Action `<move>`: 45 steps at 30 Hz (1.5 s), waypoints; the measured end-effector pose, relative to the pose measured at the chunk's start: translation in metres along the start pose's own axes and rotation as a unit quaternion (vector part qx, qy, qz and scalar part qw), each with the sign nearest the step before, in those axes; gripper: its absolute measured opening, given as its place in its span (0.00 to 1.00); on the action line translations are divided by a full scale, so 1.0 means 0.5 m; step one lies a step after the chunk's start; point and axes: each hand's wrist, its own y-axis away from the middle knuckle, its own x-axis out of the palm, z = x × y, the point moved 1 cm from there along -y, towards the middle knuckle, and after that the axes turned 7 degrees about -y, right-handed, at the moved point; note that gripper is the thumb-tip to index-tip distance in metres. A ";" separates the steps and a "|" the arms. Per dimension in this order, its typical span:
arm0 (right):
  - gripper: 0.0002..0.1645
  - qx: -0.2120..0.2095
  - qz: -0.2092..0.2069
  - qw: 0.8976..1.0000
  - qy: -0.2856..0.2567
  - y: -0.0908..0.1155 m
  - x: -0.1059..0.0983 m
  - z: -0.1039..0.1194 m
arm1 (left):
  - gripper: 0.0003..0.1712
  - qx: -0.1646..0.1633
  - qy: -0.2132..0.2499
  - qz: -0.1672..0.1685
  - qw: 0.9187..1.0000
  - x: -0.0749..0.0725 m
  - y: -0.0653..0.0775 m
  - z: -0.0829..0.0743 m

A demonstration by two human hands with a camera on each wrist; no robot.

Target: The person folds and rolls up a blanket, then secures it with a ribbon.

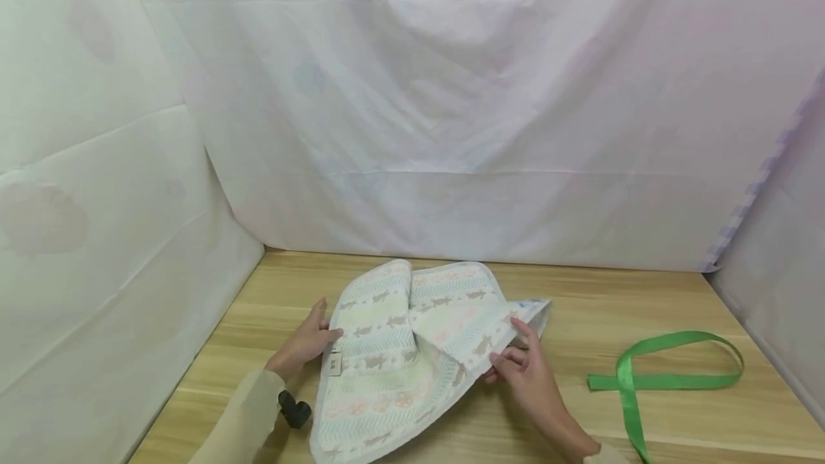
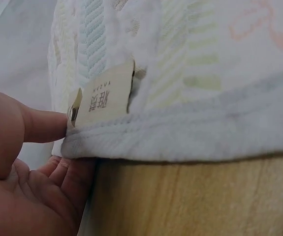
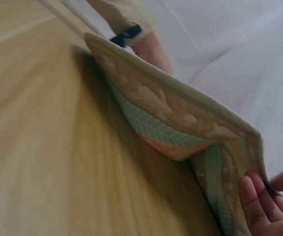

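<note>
A white quilted cloth (image 1: 380, 385) with rows of brown animals, teal zigzags and pink motifs lies partly folded on the wooden table. At its left edge my left hand (image 1: 308, 341) pinches the border, thumb on top and fingers underneath, beside a small beige label (image 2: 102, 98) sewn there. My right hand (image 1: 530, 374) grips the right-hand border between thumb and fingers. That side is raised off the table, and its underside (image 3: 156, 108) shows in the right wrist view. One corner of the cloth folds over toward the upper right.
On the right of the wooden table (image 1: 567, 421) a green ribbon (image 1: 683, 382) lies in a loop with crossed ends. White fabric curtains (image 1: 451, 127) enclose the back and sides. A black device (image 1: 294, 410) is strapped at the left wrist.
</note>
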 end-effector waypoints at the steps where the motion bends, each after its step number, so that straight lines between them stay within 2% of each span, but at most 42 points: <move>1: 0.44 0.001 -0.003 1.000 -0.002 -0.009 -0.006 0.001 | 0.51 -0.001 0.000 -0.001 1.000 0.000 0.001 0.000; 4: 0.43 0.012 -0.018 1.000 -0.013 -0.041 -0.030 0.008 | 0.50 -0.004 -0.001 -0.004 1.000 -0.001 0.008 -0.006; 11: 0.40 0.081 -0.069 0.994 -0.007 -0.134 -0.114 0.029 | 0.49 -0.002 0.002 -0.007 1.000 -0.001 0.017 -0.019; 16: 0.39 0.118 -0.074 0.989 -0.041 -0.194 -0.174 0.023 | 0.48 -0.006 0.004 -0.012 1.000 0.000 0.015 -0.020; 19: 0.38 0.133 -0.065 0.989 -0.016 -0.219 -0.189 0.009 | 0.47 -0.005 0.004 -0.016 1.000 0.001 0.012 -0.017; 24: 0.35 0.153 -0.076 0.985 0.038 -0.243 -0.183 -0.015 | 0.46 -0.006 -0.002 -0.023 1.000 0.000 0.007 -0.012; 28: 0.36 0.127 -0.082 0.985 0.079 -0.245 -0.182 -0.011 | 0.46 -0.007 0.012 -0.022 1.000 0.001 0.009 -0.010; 31: 0.37 0.087 -0.084 0.988 0.095 -0.238 -0.191 0.011 | 0.45 -0.006 0.025 -0.020 0.999 0.003 0.009 -0.012; 34: 0.37 0.031 -0.071 0.995 0.060 -0.227 -0.198 0.038 | 0.45 -0.004 0.019 -0.022 1.000 0.002 0.008 -0.010; 36: 0.36 -0.008 -0.055 0.998 0.001 -0.216 -0.202 0.057 | 0.45 -0.001 0.014 -0.022 1.000 0.001 0.007 -0.009; 39: 0.35 -0.053 -0.024 0.996 -0.061 -0.196 -0.207 0.080 | 0.45 0.002 0.012 -0.021 1.000 0.001 0.004 -0.009; 41: 0.33 -0.067 -0.001 0.994 -0.084 -0.178 -0.212 0.089 | 0.45 0.003 0.012 -0.020 1.000 0.001 0.003 -0.010; 45: 0.29 -0.072 0.069 0.991 -0.084 -0.135 -0.230 0.092 | 0.45 -0.005 0.013 -0.024 1.000 0.005 0.001 -0.009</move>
